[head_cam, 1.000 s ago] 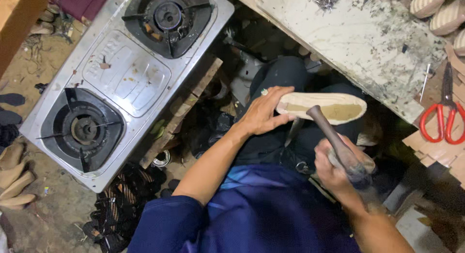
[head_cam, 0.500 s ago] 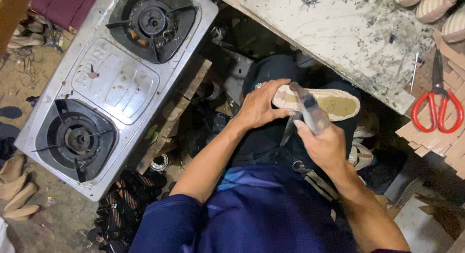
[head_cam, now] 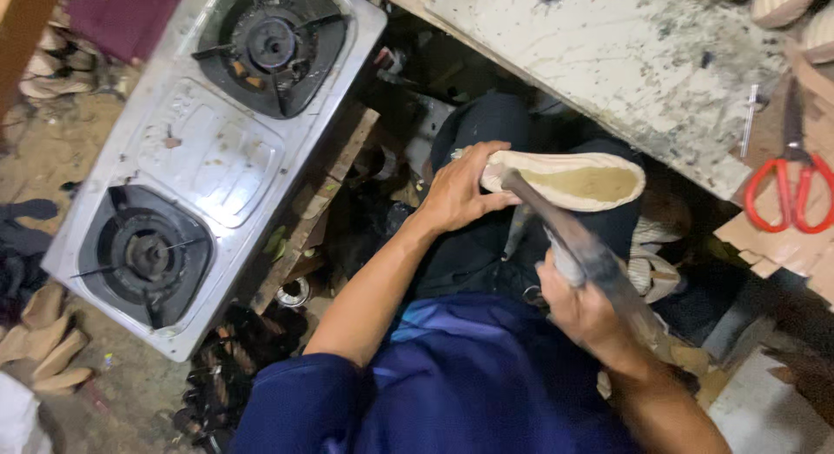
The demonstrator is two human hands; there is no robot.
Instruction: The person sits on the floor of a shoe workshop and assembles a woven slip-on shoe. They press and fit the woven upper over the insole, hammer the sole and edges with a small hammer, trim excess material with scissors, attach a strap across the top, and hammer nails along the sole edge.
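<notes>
Your hammer (head_cam: 584,245) is a blur, so you cannot tell its head from its handle. Your right hand (head_cam: 584,308) is smeared too, and its fingers run together. Your left hand (head_cam: 459,192) covers one end of the shoe sole (head_cam: 580,180). The red scissors (head_cam: 786,189) run off the right edge. The stove's (head_cam: 208,159) top burner is cut off.

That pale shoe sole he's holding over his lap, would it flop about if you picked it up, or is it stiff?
Probably fairly stiff: the shoe sole stays flat though the left hand grips only its heel end. It seems light, since one hand holds it up. Being flat, it is unlikely to roll.
</notes>
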